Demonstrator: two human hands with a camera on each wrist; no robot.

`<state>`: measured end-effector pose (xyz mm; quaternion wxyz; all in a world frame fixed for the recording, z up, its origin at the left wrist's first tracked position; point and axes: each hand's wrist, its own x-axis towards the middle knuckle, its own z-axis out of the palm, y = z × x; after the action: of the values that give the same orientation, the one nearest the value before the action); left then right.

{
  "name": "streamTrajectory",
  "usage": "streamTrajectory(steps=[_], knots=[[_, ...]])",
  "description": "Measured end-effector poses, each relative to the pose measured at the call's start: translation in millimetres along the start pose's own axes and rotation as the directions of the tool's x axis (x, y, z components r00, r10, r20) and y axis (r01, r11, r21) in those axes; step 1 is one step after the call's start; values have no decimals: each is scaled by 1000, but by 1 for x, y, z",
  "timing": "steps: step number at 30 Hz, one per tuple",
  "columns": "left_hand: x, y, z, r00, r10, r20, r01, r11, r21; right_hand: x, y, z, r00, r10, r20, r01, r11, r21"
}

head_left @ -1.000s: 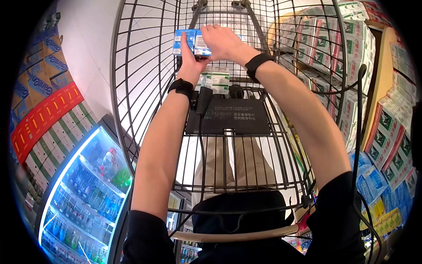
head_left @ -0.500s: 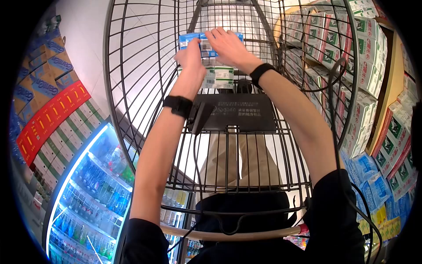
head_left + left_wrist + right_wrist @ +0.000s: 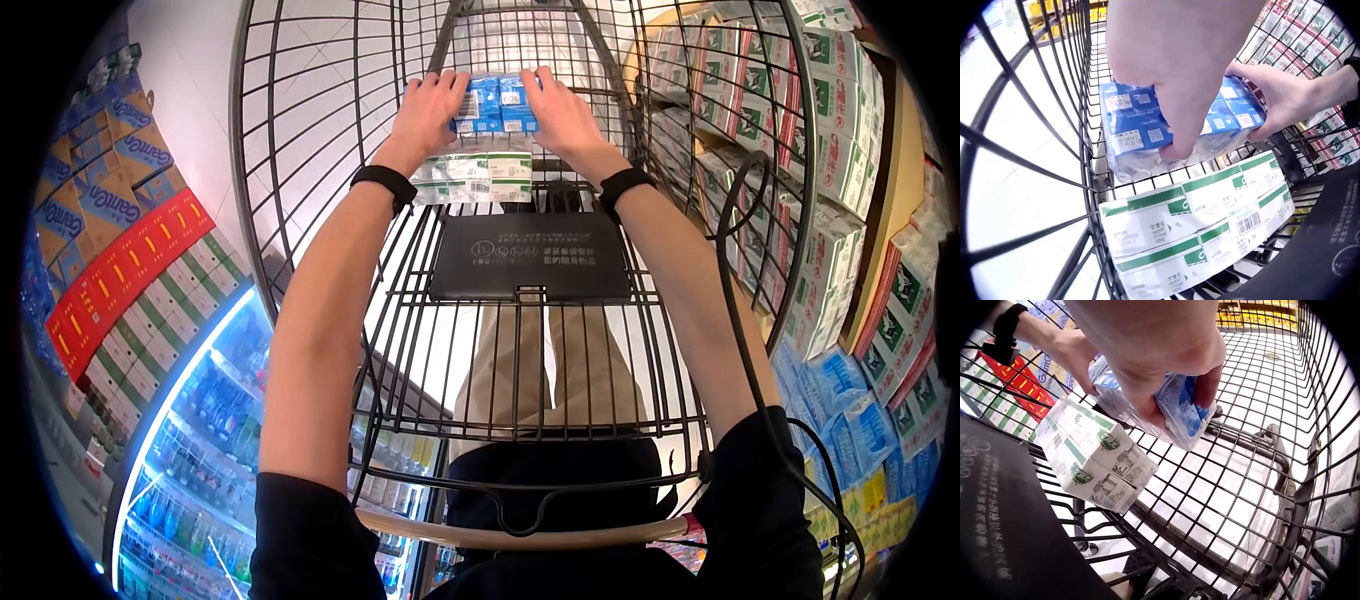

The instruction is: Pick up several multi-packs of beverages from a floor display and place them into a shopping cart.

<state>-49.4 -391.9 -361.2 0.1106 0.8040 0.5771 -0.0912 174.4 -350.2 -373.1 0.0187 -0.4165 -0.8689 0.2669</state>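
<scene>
A shrink-wrapped pack of blue drink cartons (image 3: 490, 110) sits in the front part of the shopping cart, held between both hands. My left hand (image 3: 428, 112) grips its left end; in the left wrist view the thumb lies over the cartons' top. My right hand (image 3: 562, 115) holds the other end, and the right wrist view has its fingers curled round that corner (image 3: 1200, 409). Close beside it, nearer my body, lies a wrapped pack of white-and-green drink cartons (image 3: 1194, 225) on the wire floor. Both palms hide parts of the blue pack.
Black wire walls of the cart (image 3: 245, 130) surround the hands. A black plastic panel (image 3: 530, 255) with white print lies nearer me, and the handle (image 3: 520, 535) runs before my waist. Stacked cartons (image 3: 835, 150) stand right; a lit drinks fridge (image 3: 200, 450) stands left. A cable hangs by my right arm.
My left hand has shifted left to the blue pack's left end, and my right hand has moved from its top to the right end. The white-and-green pack shows more fully.
</scene>
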Motion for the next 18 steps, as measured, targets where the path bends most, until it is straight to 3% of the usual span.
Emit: streamTrajectory(steps=[6, 13, 16, 18], knots=[[-12, -7, -1, 998, -19, 64, 22, 999, -44, -5, -14, 2, 1000, -12, 14, 11, 998, 65], [-18, -9, 10, 995, 37, 93, -46, 994, 101, -13, -17, 1, 999, -29, 32, 25, 991, 131], [-23, -1, -2, 980, 4, 198, -16, 998, 61, -16, -14, -7, 986, -43, 159, 19, 988, 150], [-27, 9, -9, 974, -55, 221, 53, 998, 18, -17, -16, -12, 987, -39, 156, 14, 987, 161]])
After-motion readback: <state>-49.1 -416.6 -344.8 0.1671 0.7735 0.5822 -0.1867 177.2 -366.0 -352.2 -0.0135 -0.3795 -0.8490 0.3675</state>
